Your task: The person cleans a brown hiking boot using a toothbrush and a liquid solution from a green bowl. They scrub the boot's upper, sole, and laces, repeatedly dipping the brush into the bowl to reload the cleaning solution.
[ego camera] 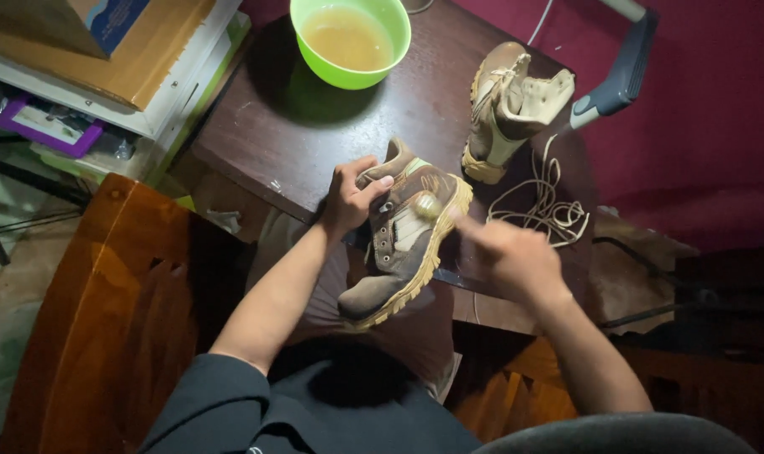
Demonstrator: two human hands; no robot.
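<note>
My left hand (348, 197) grips the ankle collar of a brown hiking shoe (403, 252) with a tan sole, held over the table's near edge with its toe pointing toward me. My right hand (512, 256), blurred by motion, holds a small pale brush or sponge (428, 206) against the shoe's side. The second shoe (508, 105), unlaced, stands upright on the dark wooden table (281, 126) at the far right. A loose tan shoelace (546, 206) lies coiled beside it.
A green bowl (350, 38) of murky yellowish liquid sits at the table's far edge. A wooden chair (104, 311) stands at my left. Stacked boxes and a shelf (104, 67) fill the upper left. A grey handle (621, 71) leans at upper right.
</note>
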